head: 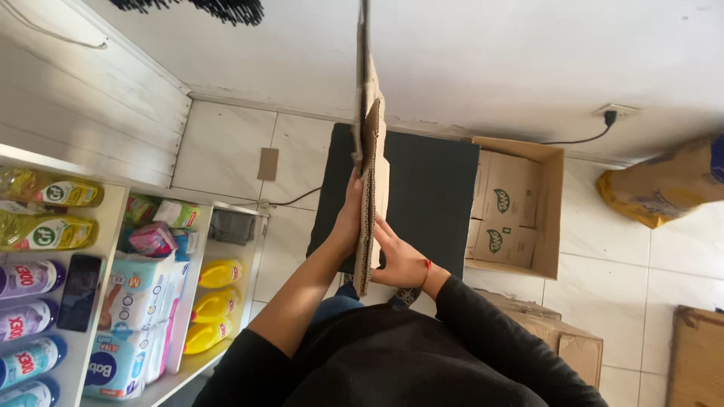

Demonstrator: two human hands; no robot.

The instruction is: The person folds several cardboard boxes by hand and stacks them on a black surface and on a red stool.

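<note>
Upright, flattened cardboard (368, 151) sits between both hands' fingers (386, 235).

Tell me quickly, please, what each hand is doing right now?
Left hand: pressed flat against the flattened cardboard, holding it.
Right hand: holding the same cardboard from the other side.

A flattened brown cardboard box (368, 158) stands on edge at centre, pressed between two hands. To the right, an open brown carton (553, 215) holds smaller tan boxes (507, 211) with green oval labels. More brown cartons (562, 335) sit lower right, and a yellow-brown sack (664, 188) lies far right. On the left shelves: yellow bottles (215, 305), green-labelled bottles (45, 211), red-labelled bottles (26, 316), white-and-blue wipe packs (132, 324) and a dark phone screen (79, 292)
</note>
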